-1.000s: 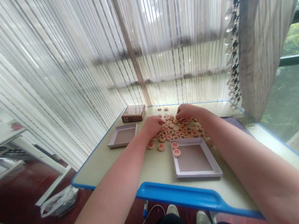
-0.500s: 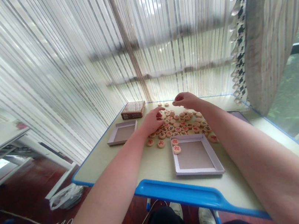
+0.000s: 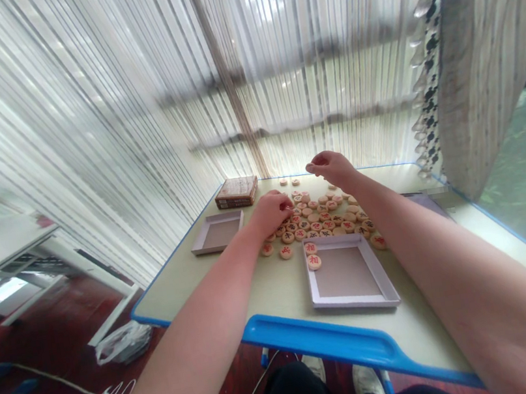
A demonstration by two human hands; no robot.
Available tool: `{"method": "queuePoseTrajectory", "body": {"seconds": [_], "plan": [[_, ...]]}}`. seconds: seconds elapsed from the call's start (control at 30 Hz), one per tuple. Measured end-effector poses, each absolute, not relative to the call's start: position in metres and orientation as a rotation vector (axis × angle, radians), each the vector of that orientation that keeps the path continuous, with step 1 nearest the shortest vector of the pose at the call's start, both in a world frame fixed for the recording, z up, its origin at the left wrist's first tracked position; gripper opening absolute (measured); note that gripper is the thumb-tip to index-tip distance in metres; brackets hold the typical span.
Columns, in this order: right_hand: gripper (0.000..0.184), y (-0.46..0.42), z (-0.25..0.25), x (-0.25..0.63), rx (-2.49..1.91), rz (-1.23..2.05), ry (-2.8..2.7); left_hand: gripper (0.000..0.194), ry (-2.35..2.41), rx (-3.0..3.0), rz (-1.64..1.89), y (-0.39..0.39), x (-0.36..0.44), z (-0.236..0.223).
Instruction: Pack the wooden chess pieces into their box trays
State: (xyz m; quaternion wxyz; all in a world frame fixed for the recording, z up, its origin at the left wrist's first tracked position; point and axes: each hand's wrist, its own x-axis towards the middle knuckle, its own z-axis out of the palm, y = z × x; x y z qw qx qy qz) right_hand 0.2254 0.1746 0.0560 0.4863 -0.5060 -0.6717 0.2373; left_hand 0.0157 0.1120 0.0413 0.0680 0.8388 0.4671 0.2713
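Many round wooden xiangqi pieces [image 3: 314, 218] with red or black characters lie heaped on the table, some face down. My left hand [image 3: 272, 212] is at the heap's left side, its fingers curled together over the pieces; whatever they grip is hidden. Raised above the far side of the heap, my right hand [image 3: 332, 168] has its fingers pinched, with a pale disc like a xiangqi piece [image 3: 309, 168] at the tips. Nearest me stands a shallow white box tray [image 3: 314, 289]. Two red-marked pieces [image 3: 314, 262] lie in its far left corner.
A second shallow tray [image 3: 194, 245] stands at left, with a brown patterned box [image 3: 236, 192] behind it. Two pieces [image 3: 295, 182] lie apart near the far edge. A blue trough [image 3: 321, 341] lines the table's front. Striped curtains [image 3: 315, 84] hang just beyond.
My right hand has lifted from the heap, up and away. My left hand opened its fingers somewhat, then closed them again over the left of the heap. The view has shifted slightly.
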Motion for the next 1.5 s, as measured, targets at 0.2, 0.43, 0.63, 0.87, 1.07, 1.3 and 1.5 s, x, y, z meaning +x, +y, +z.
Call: {"method": "queuePoseTrajectory", "body": {"seconds": [0.2, 0.43, 0.63, 0.87, 1.07, 1.3, 1.5], "plan": [[0.028, 0.179, 0.054, 0.231, -1.242, 0.471, -1.549, 0.009, 1.406, 2.282, 0.788, 0.108, 0.016, 0.043], [0.027, 0.186, 0.053, 0.240, -1.209, 0.435, -1.438, 0.020, 1.258, 2.097, 0.862, 0.112, 0.014, 0.034], [0.027, 0.186, 0.056, 0.242, -1.219, 0.289, -1.425, 0.028, 1.176, 2.054, 0.807, 0.117, 0.012, 0.030], [0.030, 0.187, 0.054, 0.240, -1.213, 0.321, -1.458, 0.030, 1.277, 2.148, 0.896, 0.115, 0.015, 0.033], [0.033, 0.183, 0.049, 0.239, -1.415, 0.448, -1.663, 0.039, 1.410, 2.493, 0.840, 0.114, 0.017, 0.037], [0.042, 0.178, 0.044, 0.226, -1.503, 0.587, -1.905, 0.028, 1.480, 2.671, 0.544, 0.115, 0.019, 0.035], [0.029, 0.171, 0.050, 0.216, -1.119, 1.118, -1.887, 0.030, 1.591, 2.778, 0.586, 0.118, 0.016, 0.032]]}}
